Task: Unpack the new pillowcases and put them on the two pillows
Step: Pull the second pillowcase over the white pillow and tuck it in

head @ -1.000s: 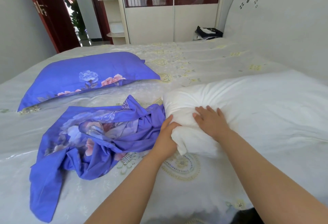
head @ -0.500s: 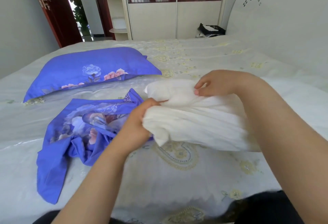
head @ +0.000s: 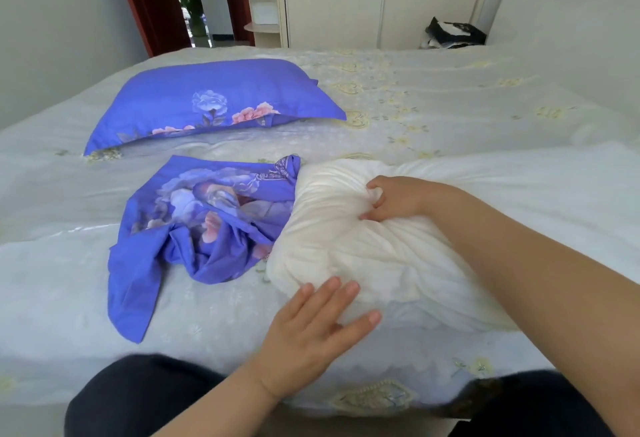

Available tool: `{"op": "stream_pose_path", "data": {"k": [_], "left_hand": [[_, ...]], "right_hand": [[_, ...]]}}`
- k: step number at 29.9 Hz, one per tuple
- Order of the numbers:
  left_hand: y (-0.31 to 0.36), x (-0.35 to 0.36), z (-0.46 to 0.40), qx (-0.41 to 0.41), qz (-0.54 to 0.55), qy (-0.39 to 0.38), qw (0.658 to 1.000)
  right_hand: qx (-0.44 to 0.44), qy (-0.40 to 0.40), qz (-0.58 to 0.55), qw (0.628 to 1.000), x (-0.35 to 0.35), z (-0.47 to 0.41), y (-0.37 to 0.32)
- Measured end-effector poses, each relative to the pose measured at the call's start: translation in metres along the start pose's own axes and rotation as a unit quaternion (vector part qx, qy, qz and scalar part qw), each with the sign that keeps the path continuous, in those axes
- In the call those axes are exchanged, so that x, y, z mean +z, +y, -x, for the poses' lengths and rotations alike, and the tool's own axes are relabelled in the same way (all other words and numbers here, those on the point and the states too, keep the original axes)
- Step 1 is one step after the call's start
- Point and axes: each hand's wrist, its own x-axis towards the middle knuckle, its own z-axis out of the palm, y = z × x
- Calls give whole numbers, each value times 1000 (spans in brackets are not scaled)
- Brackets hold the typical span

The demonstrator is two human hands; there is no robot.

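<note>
Where it was lifted, bare pillow now down, left hand released.

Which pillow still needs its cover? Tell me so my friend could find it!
Look at the big pale bed. Near its front edge, on the right, lies a plain white pillow, with the right hand gripping its top and the left hand resting flat against its near edge. Unlike the pillow farther back, it has no purple flowered cover; the loose cover lies crumpled beside it.

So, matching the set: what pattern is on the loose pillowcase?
Blue-purple with pink and pale flowers, on the loose pillowcase; head view shows it.
</note>
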Motion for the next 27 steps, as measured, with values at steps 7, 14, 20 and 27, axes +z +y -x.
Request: {"op": "stream_pose_path", "data": {"k": [7, 14, 20, 27], "left_hand": [[-22, 21, -81, -13, -55, -101, 993], [-68, 56, -146, -62, -6, -302, 951], [-106, 84, -166, -195, 124, -521, 821], [-105, 108, -182, -158, 74, -575, 799]], "right_hand": [[27, -20, 20, 999, 2, 12, -5], [-7, -68, -95, 993, -6, 29, 8], [26, -19, -82, 996, 8, 33, 0], [-30, -76, -121, 989, 21, 44, 10]]}}
